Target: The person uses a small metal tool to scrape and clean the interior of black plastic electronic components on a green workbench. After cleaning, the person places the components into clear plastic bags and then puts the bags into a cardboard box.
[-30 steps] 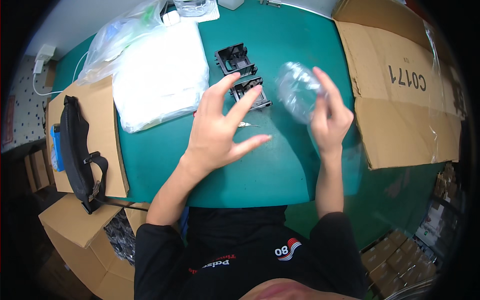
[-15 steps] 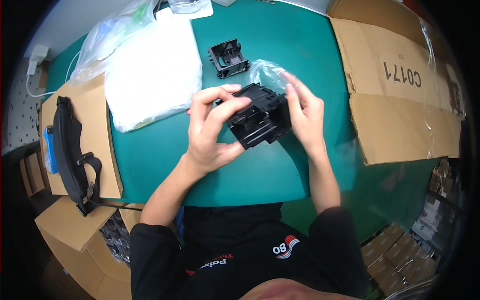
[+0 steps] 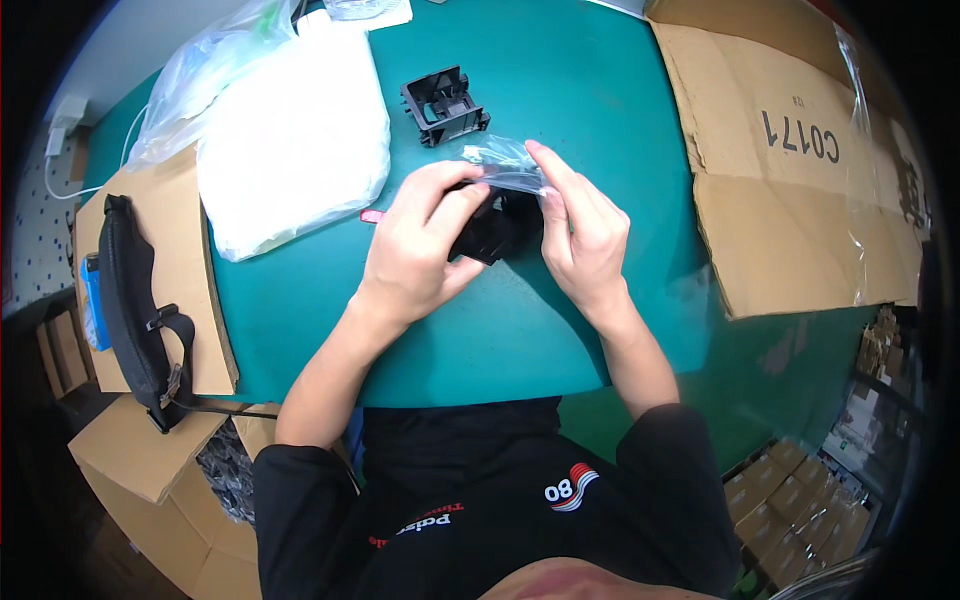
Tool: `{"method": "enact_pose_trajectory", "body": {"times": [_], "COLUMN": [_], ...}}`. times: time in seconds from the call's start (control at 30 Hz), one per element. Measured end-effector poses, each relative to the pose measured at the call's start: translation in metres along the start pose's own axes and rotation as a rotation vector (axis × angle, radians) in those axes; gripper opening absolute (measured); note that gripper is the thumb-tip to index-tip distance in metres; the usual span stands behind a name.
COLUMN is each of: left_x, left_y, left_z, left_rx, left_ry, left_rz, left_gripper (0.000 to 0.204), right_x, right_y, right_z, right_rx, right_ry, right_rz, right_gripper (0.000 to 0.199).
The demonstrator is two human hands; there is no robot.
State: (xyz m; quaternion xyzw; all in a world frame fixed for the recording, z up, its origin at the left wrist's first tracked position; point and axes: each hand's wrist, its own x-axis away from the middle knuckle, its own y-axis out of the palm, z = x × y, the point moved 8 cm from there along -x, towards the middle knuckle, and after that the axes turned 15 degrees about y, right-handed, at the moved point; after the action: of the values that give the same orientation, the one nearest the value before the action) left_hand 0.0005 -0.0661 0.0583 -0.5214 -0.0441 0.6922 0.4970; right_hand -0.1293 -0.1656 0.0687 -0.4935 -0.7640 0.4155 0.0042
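Observation:
Between my hands is a black plastic housing (image 3: 488, 228), partly hidden by my fingers. My left hand (image 3: 415, 235) is closed around its left side, thumb below and fingers on top. A clear plastic bag (image 3: 505, 160) lies across the housing's far edge. My right hand (image 3: 585, 228) pinches the bag at its right end, beside the housing. Beyond them a second black plastic housing (image 3: 446, 108), open-framed, rests on the green table (image 3: 480, 345). A small red piece (image 3: 371, 216) shows left of my left hand.
On the left lie a white plastic-wrapped pack (image 3: 295, 140) and a black waist bag (image 3: 137, 300) on cardboard. A large cardboard box (image 3: 790, 170) stands at the right. An open carton (image 3: 165, 460) holding black parts sits low at the left.
The held housing has tilted and moved slightly away from me. My right hand has drawn the clear bag leftward over its far edge, towards my left fingers.

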Motion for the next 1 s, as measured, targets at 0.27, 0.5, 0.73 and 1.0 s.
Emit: {"method": "enact_pose_trajectory", "body": {"times": [0.27,0.5,0.73,1.0], "left_x": [0.0,0.001,0.006,0.021], "left_y": [-0.002,-0.017,-0.016,-0.018], "left_z": [0.0,-0.004,0.01,-0.008], "left_rx": [-0.278,-0.216,-0.314,0.093], "left_ry": [-0.164,-0.118,-0.045,-0.139], "left_rz": [-0.017,0.145,0.21,0.525], "left_gripper": [0.059,0.063,0.072,0.072], "right_x": [0.014,0.02,0.038,0.021], "right_y": [0.008,0.016,0.016,0.02], "right_z": [-0.007,-0.013,-0.034,-0.014], "right_rx": [-0.001,-0.154,-0.287,-0.299], "right_ry": [-0.026,-0.024,-0.162,0.052], "right_rz": [0.072,0.063,-0.003,0.0], "right_gripper": [0.025,0.031,0.026,0.021]}}
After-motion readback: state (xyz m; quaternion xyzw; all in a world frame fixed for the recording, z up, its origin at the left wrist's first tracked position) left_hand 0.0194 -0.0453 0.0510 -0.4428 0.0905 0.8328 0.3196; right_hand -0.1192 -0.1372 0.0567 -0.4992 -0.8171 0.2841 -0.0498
